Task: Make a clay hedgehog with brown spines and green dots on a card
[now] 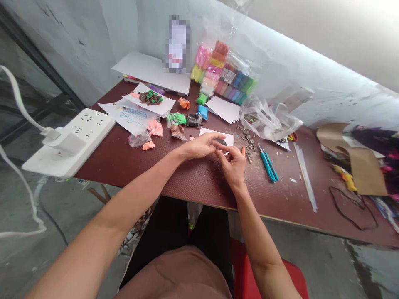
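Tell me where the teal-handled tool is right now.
In the head view, the teal-handled tool lies on the tabletop, to the right of the right hand and left of the long translucent strips.

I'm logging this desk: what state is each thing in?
Dark piece, held between left grip and right grip
Loose seeds, scattered
Teal cutter, lying flat, metal tip exposed
Power strip, charger plugged in
Plastic bag, crumpled
Green clay, in clear wrapping
Blue drawing, face up, partly covered
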The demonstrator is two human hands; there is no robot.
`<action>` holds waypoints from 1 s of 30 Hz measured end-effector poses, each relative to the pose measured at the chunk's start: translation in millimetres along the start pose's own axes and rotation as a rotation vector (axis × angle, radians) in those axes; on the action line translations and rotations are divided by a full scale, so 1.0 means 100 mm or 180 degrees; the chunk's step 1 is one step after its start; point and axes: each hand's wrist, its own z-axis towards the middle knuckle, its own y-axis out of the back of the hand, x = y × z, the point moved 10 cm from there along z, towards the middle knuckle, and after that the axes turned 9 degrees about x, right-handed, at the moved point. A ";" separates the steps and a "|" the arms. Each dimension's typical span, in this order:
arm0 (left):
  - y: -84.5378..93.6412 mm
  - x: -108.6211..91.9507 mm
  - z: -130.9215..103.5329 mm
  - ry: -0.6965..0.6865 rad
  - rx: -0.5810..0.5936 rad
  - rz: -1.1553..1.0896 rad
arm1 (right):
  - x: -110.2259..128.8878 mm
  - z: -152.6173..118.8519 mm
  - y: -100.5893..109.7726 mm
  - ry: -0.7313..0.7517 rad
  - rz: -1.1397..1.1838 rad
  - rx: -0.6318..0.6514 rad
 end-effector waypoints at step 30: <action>0.05 -0.06 -0.10 0.0646 -0.0126 0.0531 | 0.07 -0.05 0.09 0.0063 0.0254 -0.0203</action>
